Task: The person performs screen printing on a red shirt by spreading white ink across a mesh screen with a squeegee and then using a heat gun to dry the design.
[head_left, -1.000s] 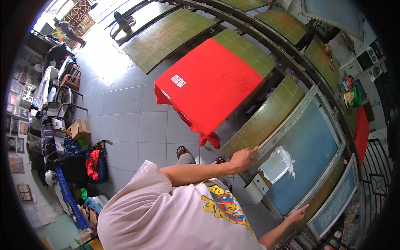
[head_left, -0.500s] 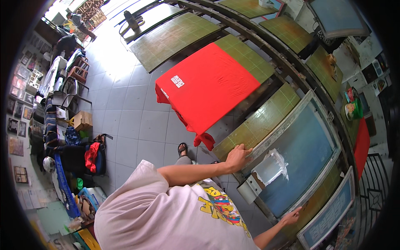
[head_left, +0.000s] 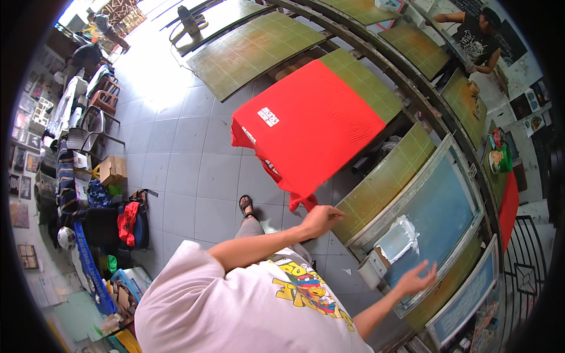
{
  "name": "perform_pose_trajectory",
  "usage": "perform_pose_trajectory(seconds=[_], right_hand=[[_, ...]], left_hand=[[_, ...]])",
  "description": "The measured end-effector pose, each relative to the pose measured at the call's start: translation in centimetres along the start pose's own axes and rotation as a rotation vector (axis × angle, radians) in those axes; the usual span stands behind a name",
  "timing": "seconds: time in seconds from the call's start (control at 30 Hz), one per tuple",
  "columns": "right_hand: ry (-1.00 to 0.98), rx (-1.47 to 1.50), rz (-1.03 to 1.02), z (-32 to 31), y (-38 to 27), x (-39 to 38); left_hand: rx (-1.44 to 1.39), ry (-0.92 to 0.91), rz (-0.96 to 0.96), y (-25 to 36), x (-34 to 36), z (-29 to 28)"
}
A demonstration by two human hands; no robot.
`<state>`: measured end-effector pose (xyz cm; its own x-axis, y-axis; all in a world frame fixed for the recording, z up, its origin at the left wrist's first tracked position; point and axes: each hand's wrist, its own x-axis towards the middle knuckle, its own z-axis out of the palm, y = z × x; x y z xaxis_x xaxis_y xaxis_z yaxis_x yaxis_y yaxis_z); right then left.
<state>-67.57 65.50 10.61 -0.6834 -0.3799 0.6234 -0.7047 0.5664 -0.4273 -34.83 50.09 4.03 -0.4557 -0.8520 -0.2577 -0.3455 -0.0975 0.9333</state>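
Note:
My left hand (head_left: 321, 219) hovers with loosely stretched fingers at the near corner of a green gridded board (head_left: 385, 176), just below the hanging hem of a red T-shirt (head_left: 312, 123) laid over the neighbouring board. It holds nothing. My right hand (head_left: 416, 277) is spread over the near edge of a metal-framed printing screen with blue mesh (head_left: 435, 212), also holding nothing. A smear of white ink (head_left: 406, 232) lies on the mesh between my hands. A small white tub (head_left: 372, 272) stands by the frame's near corner.
More green boards (head_left: 253, 50) run in a curved row toward the top. A person in a dark shirt (head_left: 477, 35) works at the far end. Another red cloth (head_left: 507, 206) hangs at the right. Bags, boxes and chairs (head_left: 112, 170) crowd the left wall beside the grey tiled floor.
My left hand has come off the screen frame's corner and drawn back toward the red shirt's hem. My right hand has lifted from the frame's near edge with its fingers spread.

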Motion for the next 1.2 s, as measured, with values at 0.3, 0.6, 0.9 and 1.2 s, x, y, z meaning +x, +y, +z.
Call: perform_pose_trajectory(seconds=[0.3,0.6,0.9,1.2], right_hand=[[-0.712,0.875,-0.580,6.5,-37.8,-17.5],[-1.148,0.917,-0.783,9.6,-53.9,-32.3],[-1.199,0.877,-0.938,21.0,-64.3,-35.5],[-1.011,0.883,-0.917,29.0,-78.5,-33.4]], left_hand=[[-0.427,0.242,-0.364,-18.4,-9.8,-25.7],[-0.629,-0.178,-0.872,-30.4,-23.6,-40.0],[-0.583,0.430,-0.372,-26.7,-6.9,-64.3],[-0.122,0.943,0.051,-20.8,11.0,-95.3]])
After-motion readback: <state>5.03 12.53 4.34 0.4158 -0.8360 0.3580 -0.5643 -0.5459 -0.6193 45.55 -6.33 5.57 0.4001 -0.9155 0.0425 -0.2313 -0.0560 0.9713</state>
